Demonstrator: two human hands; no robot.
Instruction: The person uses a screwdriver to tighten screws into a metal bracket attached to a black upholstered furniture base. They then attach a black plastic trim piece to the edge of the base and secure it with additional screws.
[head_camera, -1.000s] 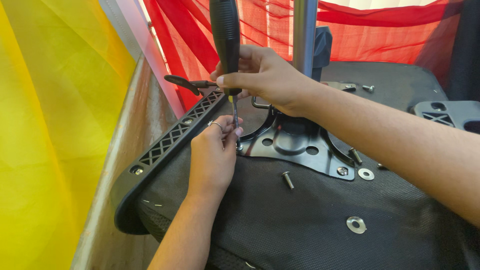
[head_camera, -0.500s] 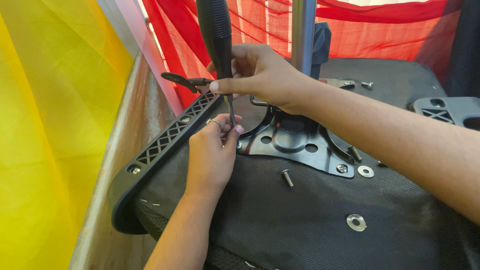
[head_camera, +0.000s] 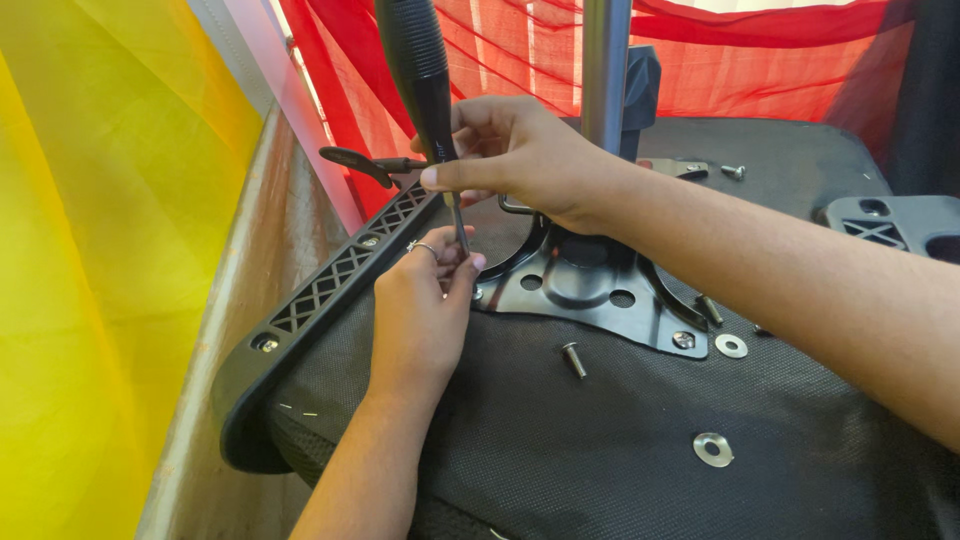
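Fingers of right hand (head_camera: 520, 160) grip screwdriver (head_camera: 418, 75); left hand (head_camera: 425, 310) steadies its tip.

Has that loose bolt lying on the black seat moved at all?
No. The loose bolt lies as before, just below the black metal plate, left of the washer.

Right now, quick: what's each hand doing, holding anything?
Left hand: fingers pinched around the tip of the screwdriver at a corner of the black metal plate.
Right hand: closed on the screwdriver's lower handle, holding it upright.
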